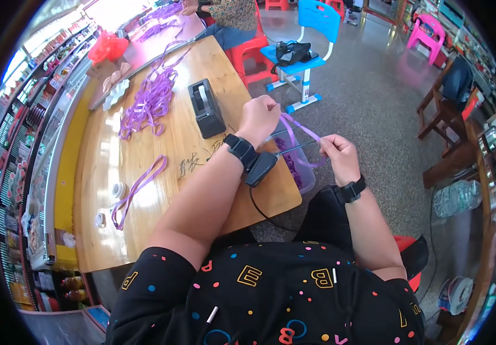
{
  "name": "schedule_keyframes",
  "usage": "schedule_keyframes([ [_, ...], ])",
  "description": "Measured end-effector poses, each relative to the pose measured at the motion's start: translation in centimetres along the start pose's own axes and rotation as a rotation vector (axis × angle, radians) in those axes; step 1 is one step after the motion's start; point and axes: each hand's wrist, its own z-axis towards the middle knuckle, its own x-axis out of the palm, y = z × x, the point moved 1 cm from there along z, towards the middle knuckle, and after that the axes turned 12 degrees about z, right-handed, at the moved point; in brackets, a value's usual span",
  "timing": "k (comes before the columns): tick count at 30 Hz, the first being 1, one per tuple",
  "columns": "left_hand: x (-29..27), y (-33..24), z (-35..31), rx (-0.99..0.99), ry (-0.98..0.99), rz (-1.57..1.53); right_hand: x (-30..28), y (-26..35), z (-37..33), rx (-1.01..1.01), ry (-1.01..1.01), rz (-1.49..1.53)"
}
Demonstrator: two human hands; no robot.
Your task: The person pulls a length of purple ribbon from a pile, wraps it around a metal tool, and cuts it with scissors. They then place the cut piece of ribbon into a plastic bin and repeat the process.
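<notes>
A narrow purple ribbon (302, 126) stretches between my hands beyond the table's right edge. My left hand (262, 118) has its fingers closed at the ribbon's left end; the fingertips are partly hidden. My right hand (340, 156) pinches the ribbon's other side between thumb and finger. Under my left wrist, at the table edge, sits a black device (261, 169) with a cable and thin metal rods pointing out toward the ribbon. Below the ribbon stands a clear plastic bin (306, 183) with purple pieces inside. Each wrist wears a black strap.
On the wooden table (225, 215) lie a black tape dispenser (206, 109), a purple ribbon heap (153, 98), a looped purple ribbon (139, 192) and a small white roll (119, 190). A blue chair (317, 26) stands ahead. Another person (233, 20) sits at the far table.
</notes>
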Motion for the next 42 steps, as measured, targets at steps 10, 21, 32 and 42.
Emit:
schedule_keyframes([
  [10,0.5,0.0,0.7,0.062,0.265,-0.489,-1.4,-3.6,1.7,0.011,-0.210,0.389],
  [21,2.1,0.3,0.2,0.153,0.132,-0.233,0.6,-1.3,2.9,0.006,-0.178,0.125],
  [32,1.3,0.0,0.0,0.124,0.078,-0.210,3.6,1.8,3.8,-0.042,0.154,0.059],
  [42,1.5,0.0,-0.1,0.205,0.203,-0.114,2.2,1.0,3.7,0.002,0.051,0.079],
])
